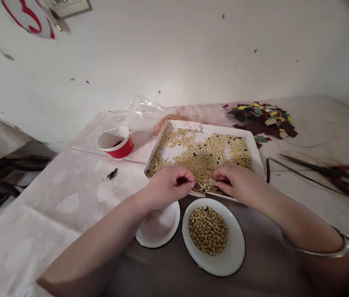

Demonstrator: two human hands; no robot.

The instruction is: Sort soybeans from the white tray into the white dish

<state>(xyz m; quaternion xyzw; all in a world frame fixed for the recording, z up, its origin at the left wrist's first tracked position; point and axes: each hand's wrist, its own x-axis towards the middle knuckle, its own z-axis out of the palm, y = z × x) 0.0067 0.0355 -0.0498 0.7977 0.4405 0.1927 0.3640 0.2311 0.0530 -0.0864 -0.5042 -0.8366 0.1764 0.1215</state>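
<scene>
My left hand [174, 184] is closed in a pinch on a small dark red scrap [197, 186] at the front edge of a shallow white tray [257, 159]. Pale yellow beads [193, 163], a few dark ones among them, are spread over the tray. Over its front right part, my right hand [231, 179] has thumb and fingertips brought together; what they hold, if anything, is too small to make out. Just in front of the tray stands a white bowl [236, 251] with larger, browner beads [208, 231] inside. Beside it, partly under my left wrist, lies a white dish [158, 229] with reddish residue.
Scissors [336, 171] and a dark thin strip [304, 175] lie at the right. Dark and yellow scraps [263, 119] are heaped at the back right. A red-and-white paper cup [121, 148] stands left of the tray. Reddish fibres [169, 122] and clear plastic [143, 105] lie behind.
</scene>
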